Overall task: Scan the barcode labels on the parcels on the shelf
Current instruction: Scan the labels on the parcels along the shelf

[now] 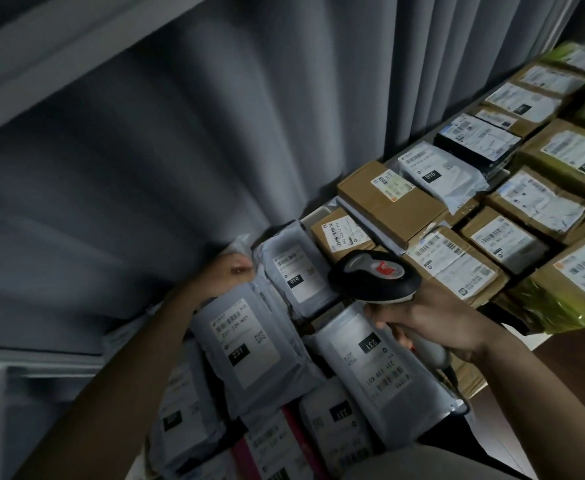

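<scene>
Head view: the right hand point(433, 323) grips a black-and-grey handheld barcode scanner point(376, 277) above grey plastic mailer parcels point(374, 362) packed on the shelf. The left hand point(228, 271) holds the far edge of a grey mailer with a white label point(246, 341). Best tilt that label flat and aim squarely at its barcode.

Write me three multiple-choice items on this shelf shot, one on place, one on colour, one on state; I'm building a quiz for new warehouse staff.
1. Where is the left hand?
A. on the scanner
B. at the far edge of a grey bag
C. on a brown box

2. What colour is the patch on the scanner?
A. red
B. blue
C. green

3. What is the right hand doing?
A. hanging open
B. pressing a label
C. gripping the scanner's handle

Answers: 1 B, its fingers rest at the bag's top. 2 A, a red patch sits on the scanner's head. 3 C, fingers wrap the handle.
</scene>
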